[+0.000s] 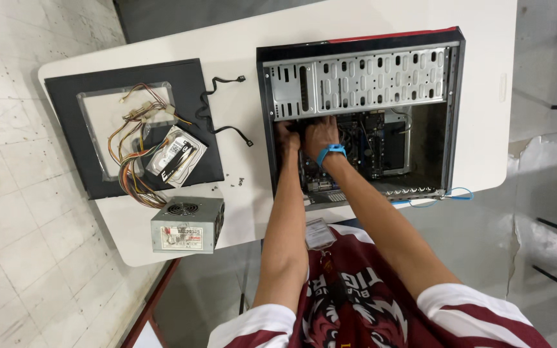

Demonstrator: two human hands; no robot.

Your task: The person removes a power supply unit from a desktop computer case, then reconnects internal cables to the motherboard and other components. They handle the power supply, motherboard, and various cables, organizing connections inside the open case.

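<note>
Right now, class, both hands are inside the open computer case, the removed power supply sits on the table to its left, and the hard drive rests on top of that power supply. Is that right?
Not quite. In the head view the hard drive lies on the black side panel, apart from the power supply. The rest stands: left hand and right hand are inside the computer case, on the table.

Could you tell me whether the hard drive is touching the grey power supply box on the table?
Apart. The head view shows the hard drive lying on the black side panel, with bare panel and table between it and the power supply.
</note>
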